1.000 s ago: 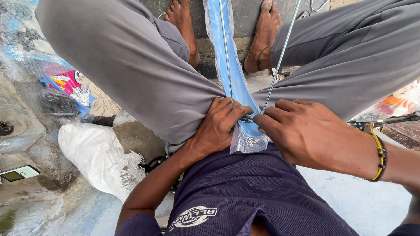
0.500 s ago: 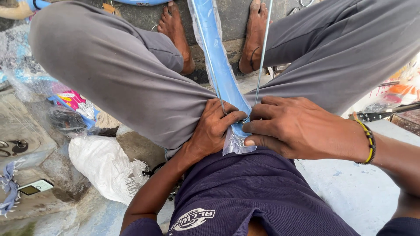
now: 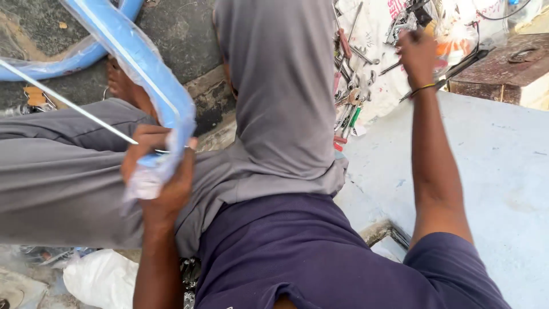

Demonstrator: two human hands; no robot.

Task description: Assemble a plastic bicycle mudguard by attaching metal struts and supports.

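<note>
- Blue rim, plastic-wrapped, lies across the left thigh, curving up over the floor; earlier both hands pinched it together at the lap.
- Left hand alone keeps it now, fingers closed round the wrapped rim end and a thin metal spoke running off left.
- Right hand has let go and swung out over the tool pile on white sheeting; blurred, cannot tell if it grips anything.
- Judgement: work on the rim paused, tool fetch in hand.
- Head view only; camera turned right since.
</note>
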